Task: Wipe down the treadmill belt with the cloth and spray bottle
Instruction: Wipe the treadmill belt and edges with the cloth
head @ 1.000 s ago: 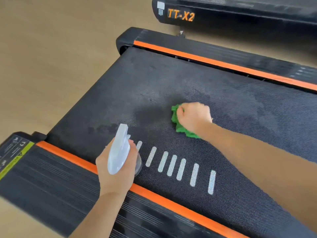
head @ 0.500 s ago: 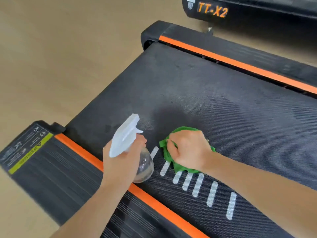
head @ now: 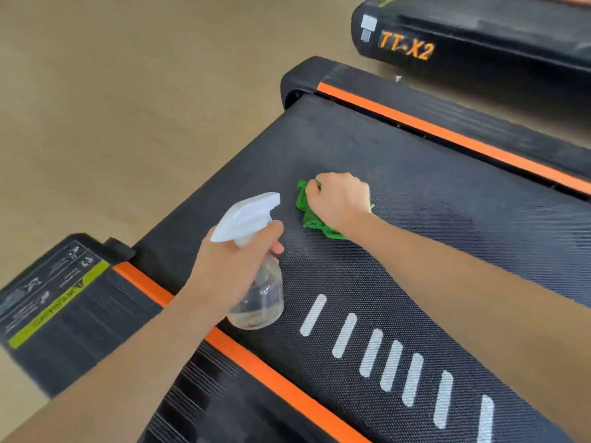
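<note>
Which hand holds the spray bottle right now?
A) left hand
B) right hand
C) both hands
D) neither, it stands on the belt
A: the left hand grips the spray bottle by its neck, while the right hand presses the green cloth on the belt.

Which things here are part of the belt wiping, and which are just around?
In use: green cloth under right hand; spray bottle in left hand; treadmill belt.
Just around: second treadmill; warning sticker; floor.
</note>
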`<state>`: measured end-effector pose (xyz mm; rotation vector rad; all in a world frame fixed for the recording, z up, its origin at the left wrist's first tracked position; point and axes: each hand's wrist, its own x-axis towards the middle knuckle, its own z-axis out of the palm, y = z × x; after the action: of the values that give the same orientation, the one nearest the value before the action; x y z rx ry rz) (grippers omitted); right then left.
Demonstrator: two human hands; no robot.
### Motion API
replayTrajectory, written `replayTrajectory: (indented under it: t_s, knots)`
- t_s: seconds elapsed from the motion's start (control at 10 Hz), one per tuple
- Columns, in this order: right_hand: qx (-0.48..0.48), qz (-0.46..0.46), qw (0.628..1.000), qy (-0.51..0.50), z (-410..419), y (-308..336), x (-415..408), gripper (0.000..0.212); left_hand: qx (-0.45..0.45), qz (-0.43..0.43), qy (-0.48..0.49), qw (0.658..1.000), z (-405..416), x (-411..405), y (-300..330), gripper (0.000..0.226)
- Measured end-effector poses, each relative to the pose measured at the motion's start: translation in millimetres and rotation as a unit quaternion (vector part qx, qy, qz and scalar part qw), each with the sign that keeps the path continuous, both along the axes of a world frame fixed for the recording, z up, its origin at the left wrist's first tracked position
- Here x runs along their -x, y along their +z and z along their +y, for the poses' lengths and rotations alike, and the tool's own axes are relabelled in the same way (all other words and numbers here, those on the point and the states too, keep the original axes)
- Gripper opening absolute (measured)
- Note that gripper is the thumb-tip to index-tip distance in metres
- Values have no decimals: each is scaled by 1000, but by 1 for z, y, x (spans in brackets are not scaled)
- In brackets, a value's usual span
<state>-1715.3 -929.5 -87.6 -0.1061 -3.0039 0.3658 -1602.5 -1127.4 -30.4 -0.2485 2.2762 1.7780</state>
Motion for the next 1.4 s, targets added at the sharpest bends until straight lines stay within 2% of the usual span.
replayTrajectory:
  t_s: [0.1,0.2,0.3,0.4,0.5,0.6,0.7,0.8,0.9,1.0,1.1,1.2,1.3,1.4]
  knots:
    - [-12,-13,999,28,-9,3,-43,37,22,13,-10,1000,-8,4,-1,23]
    - [-42,-13,992,116,-19,3,-128,37,23,17,-6,1000,-15,-3,2,20]
    - [-26,6,982,187,-20,4,-181,38,40,16,-38,998,-21,0,7,21]
    - [-38,32,975,216,-18,-1,-162,37,39,35,-47,998,-30,5,9,20]
    - [-34,40,986,155,-30,-2,-107,37,28,41,-43,998,-45,7,5,17]
    - [-20,15,998,56,-45,1,-36,35,10,42,-29,999,-58,6,6,16]
    - [10,-19,1000,4,-62,5,-2,34,-6,45,-23,999,-70,13,6,23]
    - [11,-33,999,18,-68,7,-28,35,0,34,-1,999,-77,27,-1,27]
    - [-42,-56,991,116,-60,8,-94,34,16,29,-2,999,-78,36,-4,14]
    - [-74,-49,972,217,-49,8,-149,42,34,39,-30,998,-76,38,-7,24]
    - [-75,-18,960,270,-41,7,-143,36,63,30,-43,997,-74,43,-12,46]
    - [-90,-11,978,188,-31,6,-81,32,69,18,-56,996,-75,47,-18,46]
    - [-50,-38,998,-6,-13,10,-11,33,55,15,-55,997,-81,48,-21,48]
    - [-20,-36,996,-84,-28,11,4,30,18,18,-80,997,-76,52,-14,49]
